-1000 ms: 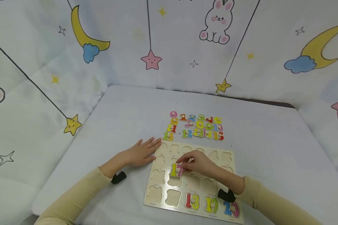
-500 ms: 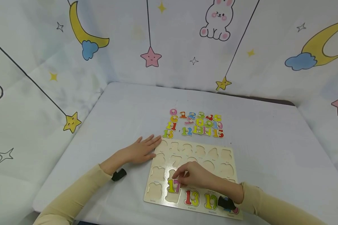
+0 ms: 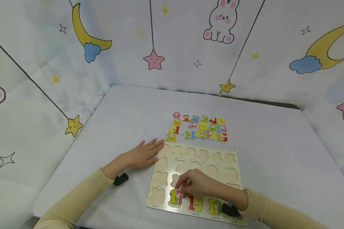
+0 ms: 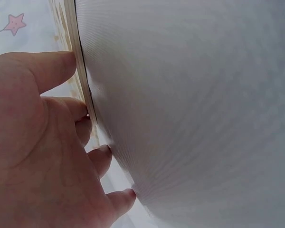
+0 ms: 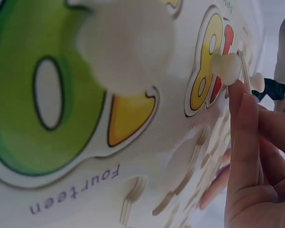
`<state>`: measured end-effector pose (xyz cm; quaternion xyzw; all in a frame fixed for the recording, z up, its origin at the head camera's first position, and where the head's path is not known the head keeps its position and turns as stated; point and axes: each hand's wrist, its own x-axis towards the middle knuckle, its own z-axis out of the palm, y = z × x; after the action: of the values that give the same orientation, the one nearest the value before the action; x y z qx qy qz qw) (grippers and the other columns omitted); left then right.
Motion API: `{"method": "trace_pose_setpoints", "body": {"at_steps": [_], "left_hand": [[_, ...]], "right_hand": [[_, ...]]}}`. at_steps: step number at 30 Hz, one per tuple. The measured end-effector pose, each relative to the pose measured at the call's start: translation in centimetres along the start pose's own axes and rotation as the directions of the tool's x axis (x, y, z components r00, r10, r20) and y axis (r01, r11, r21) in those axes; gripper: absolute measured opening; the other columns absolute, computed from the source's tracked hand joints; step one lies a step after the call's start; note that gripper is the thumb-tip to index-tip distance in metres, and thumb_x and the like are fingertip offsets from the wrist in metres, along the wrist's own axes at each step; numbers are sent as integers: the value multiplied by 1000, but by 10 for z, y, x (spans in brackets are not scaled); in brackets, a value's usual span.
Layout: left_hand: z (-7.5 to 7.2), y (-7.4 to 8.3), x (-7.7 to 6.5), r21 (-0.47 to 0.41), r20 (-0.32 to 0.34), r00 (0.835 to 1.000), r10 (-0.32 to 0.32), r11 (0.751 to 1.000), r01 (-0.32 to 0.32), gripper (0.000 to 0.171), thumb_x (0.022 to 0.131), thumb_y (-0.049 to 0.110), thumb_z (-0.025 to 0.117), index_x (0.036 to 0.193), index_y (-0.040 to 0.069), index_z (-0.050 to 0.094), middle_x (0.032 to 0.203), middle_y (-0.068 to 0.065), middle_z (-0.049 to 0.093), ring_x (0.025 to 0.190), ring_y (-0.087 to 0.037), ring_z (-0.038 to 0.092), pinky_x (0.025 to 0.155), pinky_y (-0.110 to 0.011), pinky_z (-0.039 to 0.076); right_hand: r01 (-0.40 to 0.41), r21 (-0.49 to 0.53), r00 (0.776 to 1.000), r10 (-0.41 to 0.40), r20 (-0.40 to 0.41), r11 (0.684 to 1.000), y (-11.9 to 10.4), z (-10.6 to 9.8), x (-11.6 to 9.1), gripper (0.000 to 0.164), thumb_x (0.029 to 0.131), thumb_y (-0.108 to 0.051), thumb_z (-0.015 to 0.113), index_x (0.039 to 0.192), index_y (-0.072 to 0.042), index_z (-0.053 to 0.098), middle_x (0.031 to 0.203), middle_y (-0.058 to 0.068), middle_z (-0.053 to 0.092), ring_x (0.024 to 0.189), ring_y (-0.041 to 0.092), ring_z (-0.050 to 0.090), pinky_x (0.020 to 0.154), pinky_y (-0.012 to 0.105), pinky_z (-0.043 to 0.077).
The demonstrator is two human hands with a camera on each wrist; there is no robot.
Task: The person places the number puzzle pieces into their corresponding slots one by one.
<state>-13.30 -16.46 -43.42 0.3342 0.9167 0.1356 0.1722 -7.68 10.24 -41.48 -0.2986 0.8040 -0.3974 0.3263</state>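
My right hand (image 3: 197,183) pinches the number 17 puzzle piece (image 3: 174,196) by its knob, thumb and fingers together. That piece, yellow and pink, lies over the recess left of the 18 piece (image 3: 195,203), slightly off its outline. In the right wrist view my right hand (image 5: 256,161) shows past the 18 piece's knob; the 17 piece appears edge-on there. My left hand (image 3: 143,154) is spread flat, with fingertips and thumb at the left edge of the wooden puzzle board (image 3: 186,163). The left wrist view has its fingers (image 4: 59,71) along that board edge.
Number pieces 0 to 16 lie in rows behind the board, among them the 15 piece (image 3: 222,137) and 16 piece (image 3: 170,137). The 19 piece (image 3: 215,206) sits in the bottom row. A black wrist camera (image 3: 230,210) partly covers the 20 piece. White cloth covers the table (image 3: 275,152).
My right hand has brought the 17 piece toward me and slightly left, from mid-board down to the bottom-row recess. My left hand has stayed at the board's edge.
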Motion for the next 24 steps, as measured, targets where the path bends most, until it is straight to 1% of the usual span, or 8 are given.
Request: {"method": "trace_pose_setpoints", "body": {"at_steps": [3,6,8,11,17,22,24], "left_hand": [[0,-1,0,-3,0,1000,0,1000,0,63,99,32,46,150,6,19,155,-6,12,139,-29,7,103,-61,11],[0,-2,0,-3,1,1000,2,1000,-2,63,99,32,46,150,6,19,155,-6,12,139,-30,7,103,-61,11],[1,-2,0,2,6,1000,-1,1000,1,63,99,33,45,150,7,18,155,-6,11,139,-29,7,103,-61,11],[1,-3,0,7,8,1000,-1,1000,1,63,100,34,44,150,8,17,155,-5,10,140,-28,6,103,-60,11],[1,-3,1,8,11,1000,-3,1000,3,63,100,35,44,151,9,16,155,-4,9,140,-27,5,104,-59,10],[1,-3,1,9,6,1000,0,1000,0,63,100,34,44,151,9,16,155,-4,9,140,-27,5,104,-59,10],[1,-3,0,10,5,1000,2,1000,-2,63,100,34,44,151,9,16,155,-4,9,140,-27,5,104,-60,11]], "right_hand": [[38,-62,999,-38,8,997,-1,2,0,10,84,-7,70,83,-16,72,65,-12,59,57,2,54,54,20,47],[77,-143,997,-75,16,987,-3,4,0,7,84,-11,71,81,-18,72,66,-17,58,57,-1,51,54,18,46],[83,-189,997,-82,12,979,-4,5,0,7,84,-14,72,79,-18,71,67,-19,57,57,-2,50,54,18,46],[70,-258,997,-73,0,964,-6,7,0,8,83,-17,73,76,-19,71,66,-20,55,57,-2,49,53,17,45],[60,-402,996,-80,-32,914,-12,12,-2,9,82,-19,74,74,-19,70,67,-20,53,58,-3,47,52,14,42],[84,-492,992,-121,-44,867,-14,14,-3,13,80,-17,76,73,-19,65,67,-18,47,58,-2,43,53,14,40],[94,-533,988,-143,-52,841,-13,14,-2,14,77,-18,78,74,-19,64,69,-17,47,59,-2,43,54,15,39]]}}
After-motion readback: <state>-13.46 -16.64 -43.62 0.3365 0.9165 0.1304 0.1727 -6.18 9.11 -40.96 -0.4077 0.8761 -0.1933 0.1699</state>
